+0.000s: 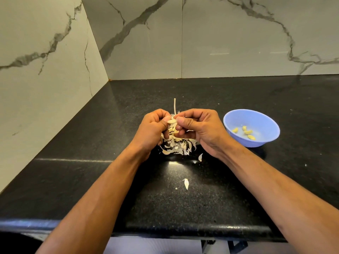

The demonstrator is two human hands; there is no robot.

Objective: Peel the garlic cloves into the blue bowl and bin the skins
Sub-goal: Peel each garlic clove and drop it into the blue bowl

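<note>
From the head camera, your left hand (153, 128) and right hand (199, 129) meet above the middle of the black counter (73, 162), fingers curled in. Between them you hold one garlic clove (172, 121): your left grip pinches its left end with thumb and fingertips, and your right grip pinches its right end the same way. The clove's long axis lies nearly level, running left to right between the two thumbs, with its right end tipped slightly up.

Directly under your hands sits a heap of skins (178, 143) on the counter, toward the middle, partly hidden by your fingers. A thin dry stalk (175, 106) sticks up from behind the heap, close to upright. Two loose skin flakes (186, 183) lie nearer the front edge, well apart from the heap.

The blue bowl (264, 118) stands on the counter just to the right of your right hand, not touching it. Four peeled cloves (247, 132) lie on its bottom, pointing different ways.
</note>
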